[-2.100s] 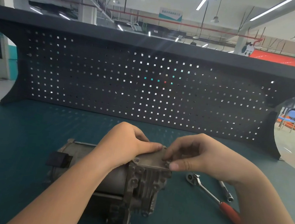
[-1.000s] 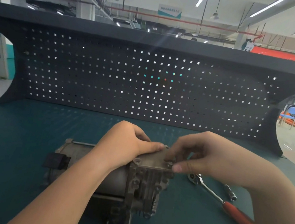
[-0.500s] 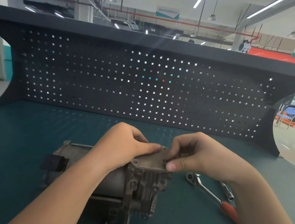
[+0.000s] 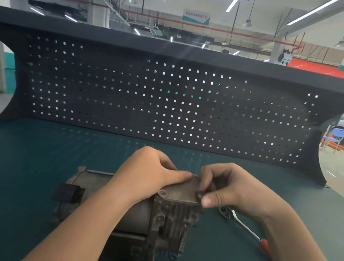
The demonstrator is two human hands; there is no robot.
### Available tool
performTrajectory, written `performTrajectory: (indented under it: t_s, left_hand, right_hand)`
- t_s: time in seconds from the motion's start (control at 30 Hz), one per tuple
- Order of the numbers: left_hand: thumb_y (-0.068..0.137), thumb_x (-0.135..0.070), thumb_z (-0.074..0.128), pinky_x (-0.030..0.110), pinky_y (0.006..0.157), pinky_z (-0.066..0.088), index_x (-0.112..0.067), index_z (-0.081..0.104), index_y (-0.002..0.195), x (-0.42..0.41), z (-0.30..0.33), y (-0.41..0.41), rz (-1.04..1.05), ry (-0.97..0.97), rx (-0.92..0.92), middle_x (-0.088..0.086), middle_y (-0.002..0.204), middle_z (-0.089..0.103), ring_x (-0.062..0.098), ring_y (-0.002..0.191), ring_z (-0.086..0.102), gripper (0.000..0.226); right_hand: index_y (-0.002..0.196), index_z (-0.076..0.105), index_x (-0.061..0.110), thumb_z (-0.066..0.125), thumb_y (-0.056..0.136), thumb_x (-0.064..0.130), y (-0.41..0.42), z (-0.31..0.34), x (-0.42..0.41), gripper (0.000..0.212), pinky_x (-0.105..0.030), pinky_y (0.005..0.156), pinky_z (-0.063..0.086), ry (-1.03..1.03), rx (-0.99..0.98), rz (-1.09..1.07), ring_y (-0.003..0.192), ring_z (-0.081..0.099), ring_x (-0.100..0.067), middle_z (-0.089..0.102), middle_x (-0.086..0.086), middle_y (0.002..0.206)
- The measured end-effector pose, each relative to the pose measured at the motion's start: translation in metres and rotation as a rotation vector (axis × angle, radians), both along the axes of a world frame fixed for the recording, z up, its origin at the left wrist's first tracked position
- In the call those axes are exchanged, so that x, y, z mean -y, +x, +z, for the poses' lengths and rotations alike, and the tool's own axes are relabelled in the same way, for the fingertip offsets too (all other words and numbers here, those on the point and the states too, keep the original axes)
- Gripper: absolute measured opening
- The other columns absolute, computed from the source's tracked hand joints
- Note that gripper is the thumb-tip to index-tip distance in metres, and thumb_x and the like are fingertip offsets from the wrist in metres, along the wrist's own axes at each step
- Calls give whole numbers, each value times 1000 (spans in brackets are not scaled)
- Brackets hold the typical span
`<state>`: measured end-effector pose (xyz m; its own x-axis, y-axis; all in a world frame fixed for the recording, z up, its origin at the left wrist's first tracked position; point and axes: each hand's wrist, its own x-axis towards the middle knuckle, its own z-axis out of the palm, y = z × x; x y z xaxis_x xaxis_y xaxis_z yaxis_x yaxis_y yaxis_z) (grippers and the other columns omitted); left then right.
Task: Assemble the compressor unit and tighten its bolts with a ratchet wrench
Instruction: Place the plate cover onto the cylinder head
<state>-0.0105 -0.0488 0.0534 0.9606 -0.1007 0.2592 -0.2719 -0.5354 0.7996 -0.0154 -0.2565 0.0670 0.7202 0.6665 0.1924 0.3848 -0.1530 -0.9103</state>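
Left hand (image 4: 149, 175) presses the cover plate (image 4: 179, 190) steady on the compressor (image 4: 135, 214) so right-hand fingers (image 4: 207, 201), pinched on a bolt (image 4: 199, 195), can start it.

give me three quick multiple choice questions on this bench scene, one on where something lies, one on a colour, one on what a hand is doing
1. Where does the ratchet wrench lie?
A. on the bench, right of the compressor
B. hung on the pegboard
C. in the left hand

2. What colour is the wrench handle?
A. blue
B. red
C. yellow

3. What is the right hand doing?
A. swinging the wrench
B. lying flat on the bench
C. pinching a small part at the corner of the cover plate

Answers: 1 A, it lies on the green bench top. 2 B, red grip shows by the forearm. 3 C, thumb and fingers meet at the plate corner while the left hand steadies it.
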Motion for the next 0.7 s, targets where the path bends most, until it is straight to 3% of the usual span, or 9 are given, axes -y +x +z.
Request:
performTrajectory:
  t_s: [0.17,0.37,0.53,0.7]
  left_hand:
    - [62,-64,78,24,60,45,-30,75,72,0,-1,1,0,-2,1,-17,61,69,-3,56,63,35]
    - [62,-64,78,24,61,46,-31,75,71,0,-2,3,7,11,11,-19,62,69,-3,57,63,34]
    - [61,-65,77,24,60,44,-32,75,70,0,-3,4,13,6,14,-19,62,69,-5,56,63,35]
    - [61,-66,78,27,64,51,-30,75,72,-1,-3,5,8,6,18,-19,63,70,1,63,66,38]
  right_hand:
    - [84,79,20,87,59,45,1,-1,3,36,-15,69,43,36,17,23,70,55,-7,56,8,72]
    - [78,79,23,86,59,47,0,-1,0,31,-12,71,44,34,45,-5,72,60,-3,61,12,72]
    - [79,77,24,79,67,28,-8,10,1,14,-15,74,47,-78,96,-57,76,63,-6,67,9,77]
    - [66,68,24,88,57,40,-18,19,-7,27,-15,57,42,-246,206,-244,59,55,-4,65,6,63]
